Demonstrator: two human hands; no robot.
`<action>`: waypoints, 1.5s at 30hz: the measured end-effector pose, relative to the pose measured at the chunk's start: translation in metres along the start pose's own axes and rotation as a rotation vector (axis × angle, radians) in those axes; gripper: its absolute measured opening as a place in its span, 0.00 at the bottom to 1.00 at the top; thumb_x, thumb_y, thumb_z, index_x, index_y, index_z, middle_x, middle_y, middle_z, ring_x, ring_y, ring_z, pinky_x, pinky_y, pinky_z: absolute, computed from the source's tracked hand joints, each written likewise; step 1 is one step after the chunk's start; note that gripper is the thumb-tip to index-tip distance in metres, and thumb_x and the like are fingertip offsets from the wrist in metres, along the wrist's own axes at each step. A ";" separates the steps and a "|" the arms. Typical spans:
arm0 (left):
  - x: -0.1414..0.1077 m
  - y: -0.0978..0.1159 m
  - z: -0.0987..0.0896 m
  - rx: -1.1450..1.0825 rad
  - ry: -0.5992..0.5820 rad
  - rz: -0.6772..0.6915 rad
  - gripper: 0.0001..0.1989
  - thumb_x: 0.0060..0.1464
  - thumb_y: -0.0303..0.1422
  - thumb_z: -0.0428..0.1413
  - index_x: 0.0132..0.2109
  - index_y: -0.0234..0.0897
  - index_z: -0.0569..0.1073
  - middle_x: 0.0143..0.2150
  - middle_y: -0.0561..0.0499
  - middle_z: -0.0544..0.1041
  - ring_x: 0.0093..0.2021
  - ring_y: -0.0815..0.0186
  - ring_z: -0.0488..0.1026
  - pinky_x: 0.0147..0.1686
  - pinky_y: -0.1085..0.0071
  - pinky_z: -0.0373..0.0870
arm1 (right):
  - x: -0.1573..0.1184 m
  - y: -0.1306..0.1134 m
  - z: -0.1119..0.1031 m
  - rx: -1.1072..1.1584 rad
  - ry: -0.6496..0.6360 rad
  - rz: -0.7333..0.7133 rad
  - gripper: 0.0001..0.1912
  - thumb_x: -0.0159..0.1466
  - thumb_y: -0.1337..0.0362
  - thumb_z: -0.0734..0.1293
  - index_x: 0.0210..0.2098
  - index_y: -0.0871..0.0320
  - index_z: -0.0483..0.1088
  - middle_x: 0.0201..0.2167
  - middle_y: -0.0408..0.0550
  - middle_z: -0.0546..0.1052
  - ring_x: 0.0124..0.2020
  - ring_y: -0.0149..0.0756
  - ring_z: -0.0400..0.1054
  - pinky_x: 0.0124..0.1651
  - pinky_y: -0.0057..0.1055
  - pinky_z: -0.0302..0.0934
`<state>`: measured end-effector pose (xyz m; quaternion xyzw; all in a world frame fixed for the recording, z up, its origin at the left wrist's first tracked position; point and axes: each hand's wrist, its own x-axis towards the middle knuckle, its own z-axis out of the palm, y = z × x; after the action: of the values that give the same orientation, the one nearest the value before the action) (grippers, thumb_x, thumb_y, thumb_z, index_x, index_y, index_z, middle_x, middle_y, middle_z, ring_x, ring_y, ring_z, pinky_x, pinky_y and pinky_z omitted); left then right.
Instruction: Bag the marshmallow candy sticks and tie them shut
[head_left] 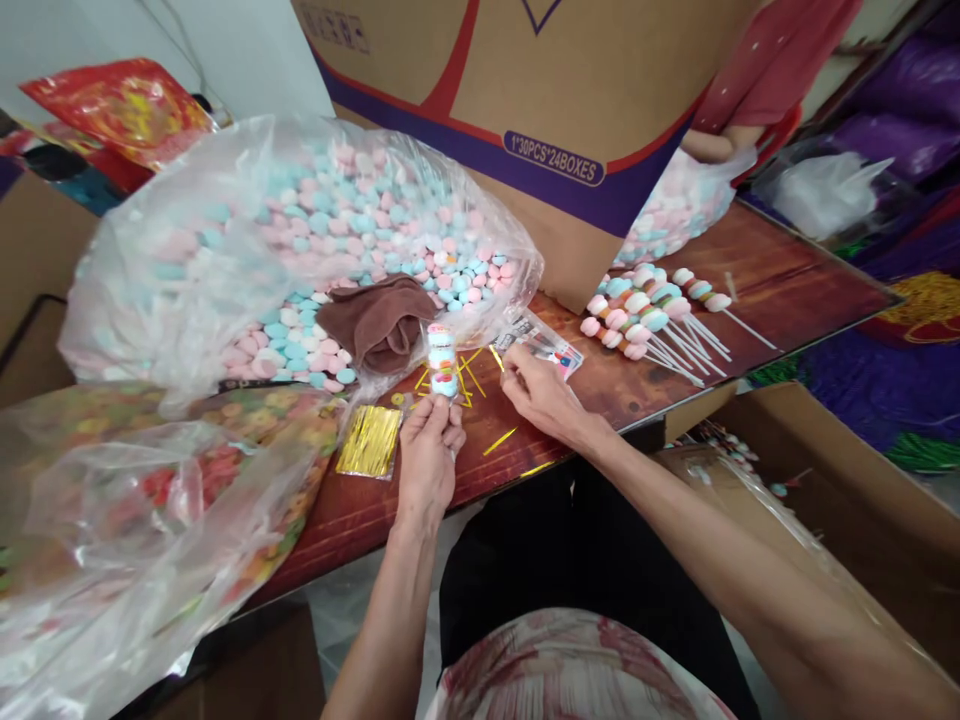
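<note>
My left hand is closed around the lower end of a candy skewer, held upright with blue, pink and white pieces stacked on it; it seems to be in a clear wrapper. My right hand pinches a thin gold twist tie between thumb and finger. Several loose gold twist ties lie on the table behind the skewer, and one more twist tie lies between my hands. A packet of gold twist ties is left of my left hand. Beyond my right hand lies a printed clear wrapper.
A large clear bag of pastel candies stands behind, with a brown cloth at its opening. Finished-looking skewers are piled right. A big carton rises behind; an open box sits below the table edge. Another person's sleeve shows.
</note>
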<state>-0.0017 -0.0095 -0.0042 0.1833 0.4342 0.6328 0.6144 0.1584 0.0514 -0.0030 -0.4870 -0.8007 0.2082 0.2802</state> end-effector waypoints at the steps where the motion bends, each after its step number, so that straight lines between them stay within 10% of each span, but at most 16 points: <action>1: 0.000 -0.002 0.005 0.012 0.000 -0.009 0.15 0.46 0.33 0.66 0.31 0.33 0.67 0.25 0.55 0.66 0.20 0.80 0.50 0.19 0.82 0.48 | -0.005 -0.002 -0.001 0.139 0.052 0.035 0.06 0.66 0.70 0.57 0.35 0.57 0.62 0.26 0.41 0.66 0.26 0.32 0.60 0.32 0.29 0.55; 12: -0.008 -0.023 0.039 0.085 -0.074 0.016 0.13 0.50 0.29 0.60 0.39 0.42 0.62 0.21 0.61 0.60 0.18 0.76 0.50 0.19 0.81 0.44 | -0.039 -0.023 0.023 0.775 0.370 0.263 0.06 0.62 0.61 0.68 0.31 0.57 0.70 0.27 0.41 0.74 0.26 0.30 0.67 0.30 0.28 0.62; 23: -0.015 -0.036 0.044 0.153 -0.182 0.153 0.10 0.55 0.36 0.61 0.36 0.37 0.68 0.25 0.58 0.60 0.22 0.77 0.52 0.21 0.81 0.50 | -0.045 -0.026 0.000 0.491 0.411 0.256 0.13 0.63 0.62 0.66 0.23 0.57 0.64 0.20 0.38 0.66 0.23 0.28 0.59 0.30 0.27 0.55; 30: -0.012 -0.034 0.053 -0.010 -0.148 -0.062 0.17 0.50 0.34 0.65 0.30 0.36 0.63 0.22 0.59 0.60 0.19 0.79 0.48 0.18 0.82 0.47 | -0.056 -0.018 -0.003 0.631 0.289 0.216 0.07 0.66 0.64 0.62 0.32 0.57 0.67 0.29 0.42 0.70 0.32 0.31 0.64 0.39 0.29 0.60; 39: -0.015 -0.017 0.050 -0.237 -0.267 -0.692 0.13 0.58 0.26 0.56 0.28 0.35 0.60 0.19 0.62 0.50 0.16 0.79 0.43 0.14 0.83 0.41 | -0.062 0.002 -0.028 0.881 0.081 0.170 0.10 0.64 0.59 0.66 0.30 0.57 0.64 0.28 0.41 0.65 0.27 0.29 0.59 0.29 0.27 0.56; 45: -0.022 -0.030 0.059 0.097 -0.331 -0.425 0.18 0.52 0.37 0.64 0.28 0.34 0.63 0.20 0.60 0.57 0.17 0.79 0.46 0.15 0.82 0.44 | -0.065 -0.004 -0.031 0.462 0.218 0.075 0.11 0.66 0.67 0.59 0.28 0.54 0.53 0.25 0.39 0.60 0.26 0.30 0.54 0.30 0.29 0.51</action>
<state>0.0654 -0.0148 0.0121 0.2184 0.3864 0.4294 0.7865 0.1999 -0.0064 0.0064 -0.4589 -0.6782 0.3423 0.4607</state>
